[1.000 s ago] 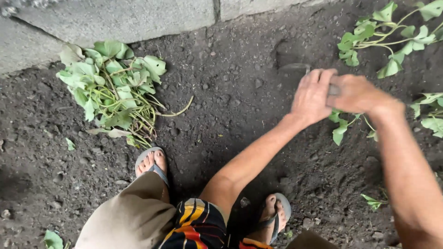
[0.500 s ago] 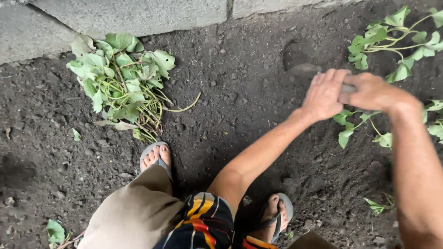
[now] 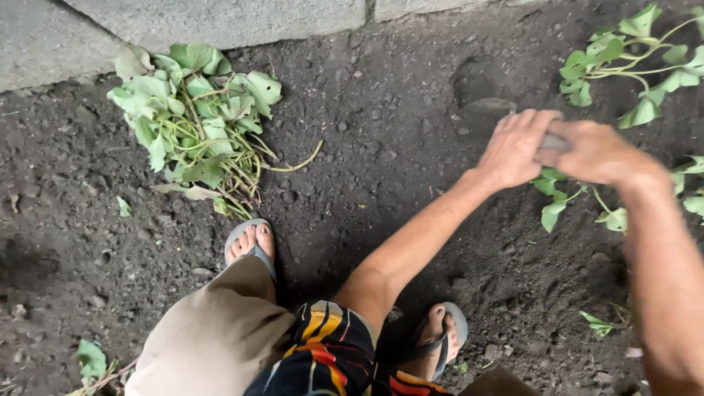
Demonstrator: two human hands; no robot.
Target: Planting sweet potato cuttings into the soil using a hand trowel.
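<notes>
**Two hands closed on a tool handle over dark soil**

The left hand [image 3: 517,147] and the right hand [image 3: 598,150] met above the dark soil [image 3: 381,147], both wrapped around a short grey handle [image 3: 555,141] that showed only between them; the left grip was curled over its near end, the right grip clenched just behind, fingers fully closed; a flat blade [image 3: 488,108], blurred, seemed to sit against the earth just beyond the left knuckles; the tool looked stiff and fairly heavy, best held along the handle with both hands as here; leafy green vines [image 3: 623,66] trailed near and beneath the hands, soft and easily torn; a loose pile of cut vines [image 3: 194,121] lay well apart by the concrete kerb [image 3: 220,22]; sandalled feet [image 3: 249,242] stood on the soil.
</notes>
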